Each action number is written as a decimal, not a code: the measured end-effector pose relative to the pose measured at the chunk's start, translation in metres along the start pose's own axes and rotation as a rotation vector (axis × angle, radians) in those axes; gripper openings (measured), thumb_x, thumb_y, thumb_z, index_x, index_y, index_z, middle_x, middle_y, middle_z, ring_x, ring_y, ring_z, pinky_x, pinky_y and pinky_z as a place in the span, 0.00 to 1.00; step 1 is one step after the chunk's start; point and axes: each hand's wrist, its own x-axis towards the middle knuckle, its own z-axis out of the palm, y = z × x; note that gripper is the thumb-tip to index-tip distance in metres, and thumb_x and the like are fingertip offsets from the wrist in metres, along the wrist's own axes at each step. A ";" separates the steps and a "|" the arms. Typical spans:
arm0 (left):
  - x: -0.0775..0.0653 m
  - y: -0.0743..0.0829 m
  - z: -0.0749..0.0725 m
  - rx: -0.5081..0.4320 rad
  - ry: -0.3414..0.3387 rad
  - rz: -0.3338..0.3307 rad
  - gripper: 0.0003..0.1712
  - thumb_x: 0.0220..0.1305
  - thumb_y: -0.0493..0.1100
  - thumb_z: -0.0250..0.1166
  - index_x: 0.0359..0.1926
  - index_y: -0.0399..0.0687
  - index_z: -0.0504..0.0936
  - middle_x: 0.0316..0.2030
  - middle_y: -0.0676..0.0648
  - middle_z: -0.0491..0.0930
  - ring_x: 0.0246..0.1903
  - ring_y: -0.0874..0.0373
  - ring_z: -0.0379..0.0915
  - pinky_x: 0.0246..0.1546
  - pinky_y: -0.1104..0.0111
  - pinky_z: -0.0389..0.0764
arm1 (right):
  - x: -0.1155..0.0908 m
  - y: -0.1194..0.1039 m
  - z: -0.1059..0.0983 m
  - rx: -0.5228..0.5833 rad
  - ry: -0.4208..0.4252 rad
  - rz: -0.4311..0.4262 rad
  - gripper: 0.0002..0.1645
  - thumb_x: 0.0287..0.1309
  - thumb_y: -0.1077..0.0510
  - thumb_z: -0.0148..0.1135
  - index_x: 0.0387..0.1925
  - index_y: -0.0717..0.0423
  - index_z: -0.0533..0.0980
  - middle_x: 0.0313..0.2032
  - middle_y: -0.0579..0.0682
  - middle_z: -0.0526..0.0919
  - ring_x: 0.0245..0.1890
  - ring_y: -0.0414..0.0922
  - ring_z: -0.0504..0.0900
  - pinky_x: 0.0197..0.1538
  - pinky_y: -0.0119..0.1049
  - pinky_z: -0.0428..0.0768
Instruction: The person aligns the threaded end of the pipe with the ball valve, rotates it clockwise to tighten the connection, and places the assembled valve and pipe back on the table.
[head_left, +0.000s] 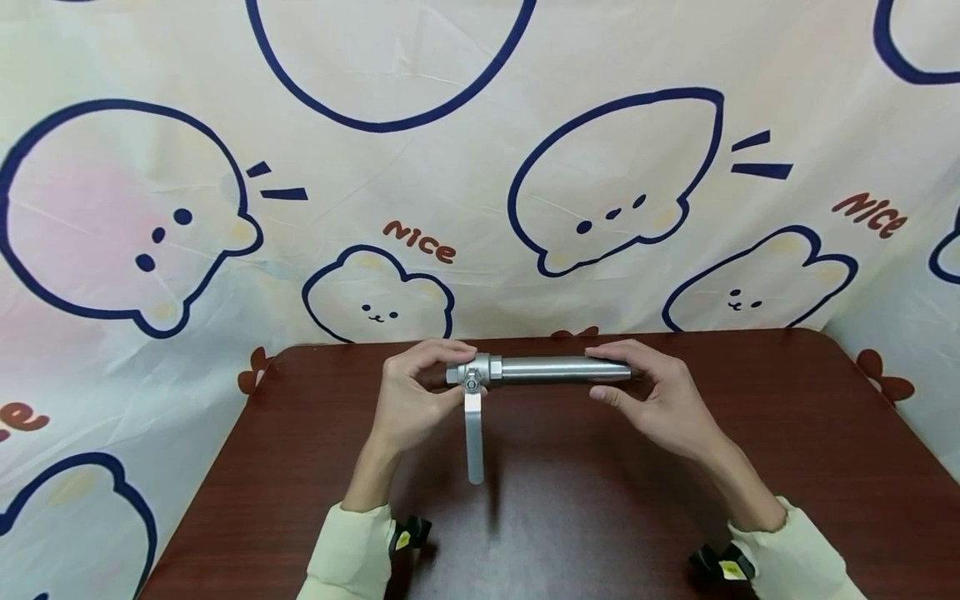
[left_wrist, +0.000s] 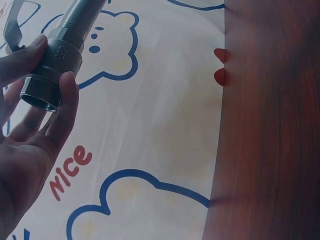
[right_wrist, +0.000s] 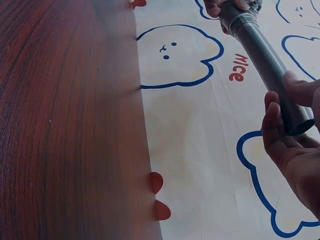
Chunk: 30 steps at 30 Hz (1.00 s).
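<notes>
A metal ball valve (head_left: 474, 367) with a long flat lever handle (head_left: 474, 437) is joined end to end with a straight steel pipe (head_left: 543, 369). My left hand (head_left: 416, 396) grips the valve body between thumb and fingers, and the lever points down toward me. At the other end, my right hand (head_left: 660, 400) holds the pipe near its open end, fingers over the top and thumb at the lower side. In the left wrist view, the valve's hexagonal open end (left_wrist: 42, 93) faces the camera. The right wrist view shows the pipe's hollow end (right_wrist: 300, 126) between thumb and fingers.
Below the hands lies a dark brown wooden table (head_left: 570, 517). Behind it hangs a pale cloth (head_left: 480, 183) printed with blue-outlined cartoon animals and the word "Nice". Black wrist devices (head_left: 411, 533) sit at the cuffs of both light sleeves (head_left: 352, 546).
</notes>
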 end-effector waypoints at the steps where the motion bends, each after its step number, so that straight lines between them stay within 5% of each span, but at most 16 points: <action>1: 0.000 0.000 0.000 -0.001 0.000 0.001 0.25 0.48 0.22 0.81 0.49 0.35 0.90 0.49 0.36 0.89 0.48 0.60 0.88 0.46 0.63 0.91 | 0.000 0.000 0.000 0.008 -0.001 0.000 0.33 0.57 0.69 0.79 0.62 0.47 0.84 0.55 0.46 0.87 0.43 0.36 0.83 0.40 0.26 0.84; 13: 0.000 0.000 0.002 -0.011 -0.008 -0.016 0.24 0.48 0.22 0.81 0.49 0.34 0.90 0.49 0.37 0.89 0.48 0.59 0.88 0.47 0.62 0.91 | 0.000 -0.001 -0.001 0.018 0.021 -0.033 0.30 0.54 0.73 0.78 0.58 0.55 0.85 0.51 0.46 0.88 0.35 0.37 0.82 0.31 0.29 0.81; 30: -0.001 0.001 0.001 -0.012 -0.004 -0.015 0.25 0.48 0.22 0.81 0.50 0.34 0.90 0.49 0.37 0.89 0.48 0.59 0.88 0.47 0.62 0.91 | 0.000 -0.005 -0.001 -0.021 0.027 -0.036 0.29 0.58 0.71 0.76 0.61 0.51 0.85 0.44 0.47 0.88 0.33 0.38 0.78 0.29 0.31 0.74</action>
